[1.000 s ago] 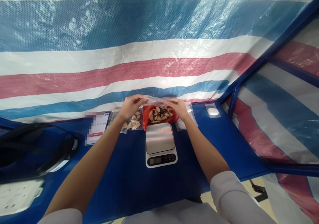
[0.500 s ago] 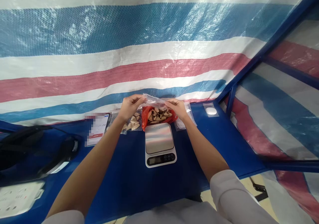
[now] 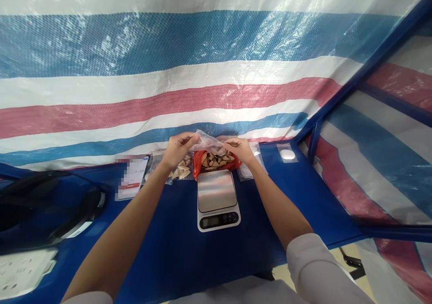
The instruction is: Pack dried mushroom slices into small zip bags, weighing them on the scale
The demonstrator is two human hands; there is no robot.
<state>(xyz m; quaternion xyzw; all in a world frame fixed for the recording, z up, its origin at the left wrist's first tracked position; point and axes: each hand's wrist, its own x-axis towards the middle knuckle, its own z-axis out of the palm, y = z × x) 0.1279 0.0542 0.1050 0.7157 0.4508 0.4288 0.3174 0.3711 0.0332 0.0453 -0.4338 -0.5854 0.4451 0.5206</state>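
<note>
Between my two hands a clear plastic bag (image 3: 208, 141) is stretched, above a red bag (image 3: 199, 163) of dried brown-and-cream slices (image 3: 216, 161). My left hand (image 3: 180, 147) pinches the clear bag at its left end. My right hand (image 3: 239, 149) grips its right end with closed fingers. Just in front of the red bag sits a white kitchen scale (image 3: 218, 200) with a bare metal plate. Under my left wrist lie clear bags of pale slices (image 3: 182, 171), partly hidden by the arm.
A phone (image 3: 135, 178), partly blurred out, lies left of my arm. Further left are a black strapped item (image 3: 77, 209) and a white power strip (image 3: 25, 272). Flat clear bags (image 3: 248, 171) rest by my right wrist; a small bag with a white round object (image 3: 287, 154) is far right.
The clear bag's shape has shifted, its right part now hanging lower over the slices. Both hands keep their hold. The whole view has moved slightly.
</note>
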